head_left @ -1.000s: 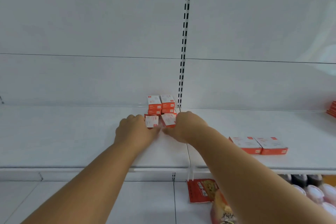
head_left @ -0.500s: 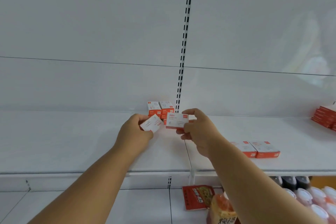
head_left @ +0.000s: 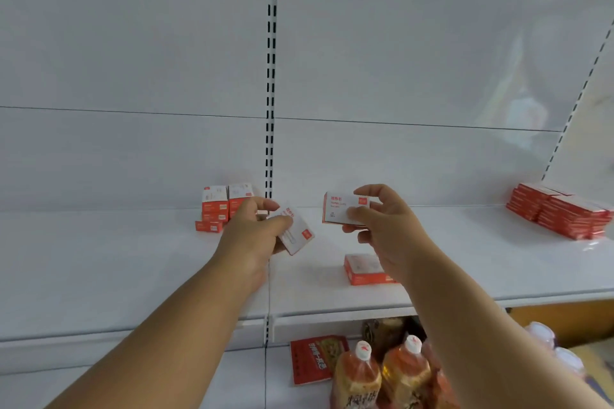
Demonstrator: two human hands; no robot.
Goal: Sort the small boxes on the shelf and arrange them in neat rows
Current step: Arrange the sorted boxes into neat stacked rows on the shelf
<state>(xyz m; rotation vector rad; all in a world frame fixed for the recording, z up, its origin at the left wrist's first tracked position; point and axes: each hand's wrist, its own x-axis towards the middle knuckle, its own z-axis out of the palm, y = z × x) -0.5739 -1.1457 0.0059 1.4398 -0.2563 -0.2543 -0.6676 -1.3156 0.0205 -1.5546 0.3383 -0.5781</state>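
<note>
My left hand (head_left: 254,231) grips a small white-and-red box (head_left: 297,231), tilted, just above the white shelf (head_left: 133,276). In my right hand (head_left: 382,226) I hold another small box (head_left: 342,209) upright, its white face towards me. A little stack of the same boxes (head_left: 221,209) stands at the back of the shelf, left of my left hand. One more red box (head_left: 363,271) lies flat on the shelf under my right wrist, partly hidden by it.
A large pile of red boxes (head_left: 561,212) sits at the shelf's far right. A slotted upright (head_left: 270,76) runs up the back wall. Below the shelf stand orange drink bottles (head_left: 382,375), a red packet (head_left: 315,362) and pale bottles (head_left: 545,339).
Both hands lifted a box each from in front of the stack and drew apart; my right hand moved right with its box. My view shifted to the right.
</note>
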